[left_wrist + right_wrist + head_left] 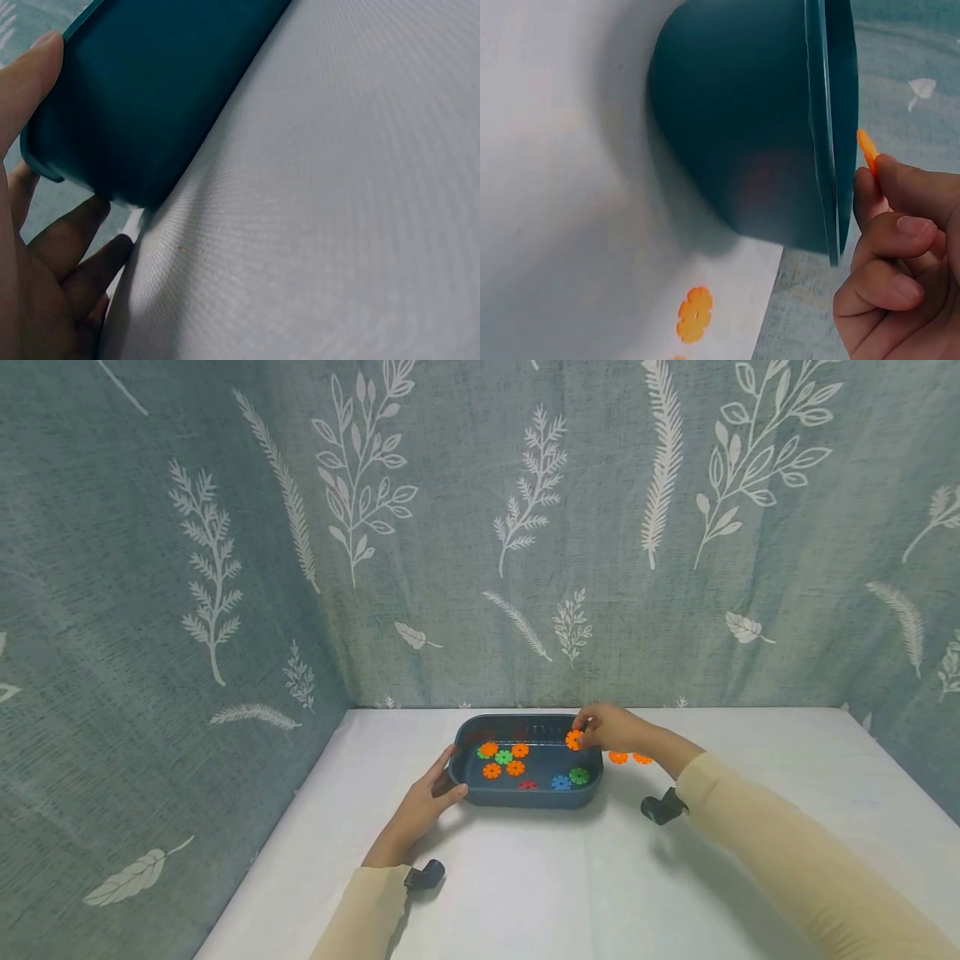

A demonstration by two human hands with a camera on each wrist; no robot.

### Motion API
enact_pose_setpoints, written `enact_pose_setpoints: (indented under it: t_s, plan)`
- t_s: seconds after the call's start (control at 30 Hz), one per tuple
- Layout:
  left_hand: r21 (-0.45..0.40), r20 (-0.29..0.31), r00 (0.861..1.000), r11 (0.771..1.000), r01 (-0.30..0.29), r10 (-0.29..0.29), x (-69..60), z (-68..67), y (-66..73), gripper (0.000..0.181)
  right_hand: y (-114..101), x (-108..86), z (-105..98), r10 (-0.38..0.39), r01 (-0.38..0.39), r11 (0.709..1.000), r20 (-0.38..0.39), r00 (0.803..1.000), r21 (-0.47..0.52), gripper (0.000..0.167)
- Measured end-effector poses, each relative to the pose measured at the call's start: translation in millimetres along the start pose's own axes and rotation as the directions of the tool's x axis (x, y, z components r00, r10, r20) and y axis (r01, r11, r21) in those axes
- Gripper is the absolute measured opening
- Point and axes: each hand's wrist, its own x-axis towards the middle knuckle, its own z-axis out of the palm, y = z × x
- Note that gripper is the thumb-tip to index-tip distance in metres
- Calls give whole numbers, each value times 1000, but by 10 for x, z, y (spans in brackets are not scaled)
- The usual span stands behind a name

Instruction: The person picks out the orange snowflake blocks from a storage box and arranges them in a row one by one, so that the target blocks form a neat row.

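A dark blue-green plastic tub (525,797) stands on the white tabletop. My left hand (422,806) holds its left end, thumb at the front rim and fingers along the end wall. The left wrist view shows the thumb (37,67) against the tub's corner. Over the tub's right end, my right hand (611,727) pinches an orange notched disc (574,740) between thumb and fingertips. Edge-on, that disc (867,150) shows beyond the rim in the right wrist view. Inside the tub lie several similar discs, among them a blue one (561,783), a green one (578,775) and a red one (528,785).
Two more orange discs (618,757) lie on the white tabletop (525,877) just right of the tub, under the right hand. A grey-green curtain with white leaf patterns (465,568) rises behind the table and along its left side. Each wrist carries a small black camera (663,807).
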Motion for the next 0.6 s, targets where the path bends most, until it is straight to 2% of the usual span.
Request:
enact_pose_setpoints:
  t_s: [0.17,0.4,0.6]
  plan:
    - [3,-3,1000,1000,0,0,5,-3,7,79,66,-46,-72,6,-6,999,0,1000,46,29]
    - [-3,-3,1000,1000,-3,3,2,-11,-2,79,202,-123,-137,-22,22,999,-12,1000,42,27]
    - [0,0,1000,1000,-14,14,-5,-5,-6,79,338,-153,-160,-2,4,999,-42,999,47,26]
